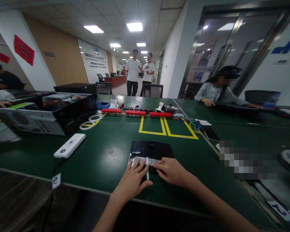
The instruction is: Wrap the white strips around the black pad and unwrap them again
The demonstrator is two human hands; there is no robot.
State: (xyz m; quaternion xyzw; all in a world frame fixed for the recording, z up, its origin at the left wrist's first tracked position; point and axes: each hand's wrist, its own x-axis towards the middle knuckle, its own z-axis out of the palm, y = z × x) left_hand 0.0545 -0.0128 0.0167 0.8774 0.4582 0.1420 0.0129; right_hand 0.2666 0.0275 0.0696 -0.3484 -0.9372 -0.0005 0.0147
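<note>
A glossy black flat panel or bag [151, 149] lies on the green table in front of me. Across its near part runs a pale, shiny strip that looks like tape [147, 160], and a narrow white piece leads down from it. My left hand [134, 178] rests on the strip's left part, palm down, fingers spread. At the right end, my right hand [170, 170] has its fingers curled, with the forefinger pressed on the strip and the thumb just below. The fingers cover part of the strip.
An opened computer case [72, 114] stands at the left, with white tape rolls [87, 125] and a power bank [70, 145] nearby. Red racks [135, 112] line the back. Coloured wires [194, 124] and a phone [211, 133] lie right. A person [219, 87] sits across the table.
</note>
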